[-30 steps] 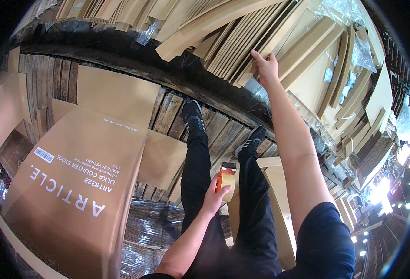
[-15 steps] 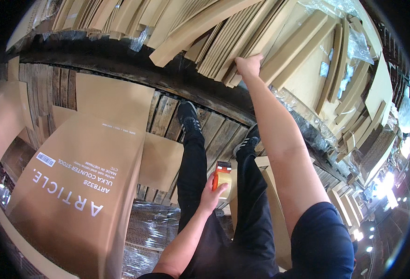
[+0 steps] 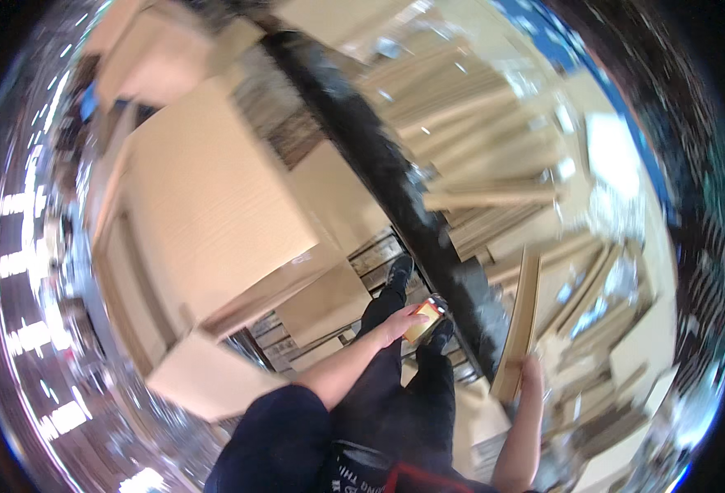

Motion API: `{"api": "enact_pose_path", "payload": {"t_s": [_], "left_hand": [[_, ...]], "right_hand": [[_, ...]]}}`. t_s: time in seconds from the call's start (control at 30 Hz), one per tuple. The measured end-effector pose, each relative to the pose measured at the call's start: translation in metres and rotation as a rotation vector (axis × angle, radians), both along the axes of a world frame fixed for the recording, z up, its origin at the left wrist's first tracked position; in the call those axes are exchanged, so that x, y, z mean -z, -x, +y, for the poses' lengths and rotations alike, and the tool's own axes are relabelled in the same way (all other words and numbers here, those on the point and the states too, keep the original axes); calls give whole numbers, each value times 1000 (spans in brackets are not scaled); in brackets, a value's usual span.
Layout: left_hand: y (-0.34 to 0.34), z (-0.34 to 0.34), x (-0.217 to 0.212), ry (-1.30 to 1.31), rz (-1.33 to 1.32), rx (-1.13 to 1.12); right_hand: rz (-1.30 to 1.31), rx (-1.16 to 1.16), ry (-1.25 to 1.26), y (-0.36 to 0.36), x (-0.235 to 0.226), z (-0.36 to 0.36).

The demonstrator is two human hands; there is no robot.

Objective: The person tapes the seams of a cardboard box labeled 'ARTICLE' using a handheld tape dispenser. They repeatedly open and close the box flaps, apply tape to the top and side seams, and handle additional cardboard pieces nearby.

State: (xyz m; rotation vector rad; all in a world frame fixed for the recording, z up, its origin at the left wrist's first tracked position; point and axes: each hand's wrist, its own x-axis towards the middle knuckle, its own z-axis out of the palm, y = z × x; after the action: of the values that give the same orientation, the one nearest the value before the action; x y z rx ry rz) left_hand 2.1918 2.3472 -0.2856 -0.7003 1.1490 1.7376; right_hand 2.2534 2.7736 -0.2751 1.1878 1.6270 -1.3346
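My left hand [image 3: 395,325] is closed around a red-and-orange tape dispenser [image 3: 425,320] with a roll of yellowish tape, held above my legs. At the right, my right hand [image 3: 531,373] grips the lower end of a long, narrow cardboard strip [image 3: 524,306]. That strip points away from me, over the dark edge beside the heaped cardboard. Its folded sides look like a channel. Motion blur hides how the right fingers lie on it.
A large open cardboard box [image 3: 214,197] stands at the left, with a flap [image 3: 210,378] hanging toward me. A dark ledge [image 3: 362,140] runs diagonally past my feet. Beyond it lie several cardboard strips [image 3: 494,197] and clear plastic wrap [image 3: 613,218]. Wooden slats [image 3: 272,341] show underfoot.
My view has swung to the left, bringing the open box into sight. The right hand has left the row of upright strips and now holds one strip. The tape dispenser stays in my left hand.
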Motion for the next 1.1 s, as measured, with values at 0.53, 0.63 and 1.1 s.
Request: {"api": "enact_pose_path", "payload": {"t_s": [0.53,0.63,1.1], "left_hand": [[128,-410,-284,331,574,-912],[178,-390,-286,557,534,-909],[339,-560,-306,-335,423,-1295]], "right_hand": [[264,-595,-213,118,-149,-188],[341,-532,-414,168,-192,-244],[780,-540,-63,571,-308,-637]]}}
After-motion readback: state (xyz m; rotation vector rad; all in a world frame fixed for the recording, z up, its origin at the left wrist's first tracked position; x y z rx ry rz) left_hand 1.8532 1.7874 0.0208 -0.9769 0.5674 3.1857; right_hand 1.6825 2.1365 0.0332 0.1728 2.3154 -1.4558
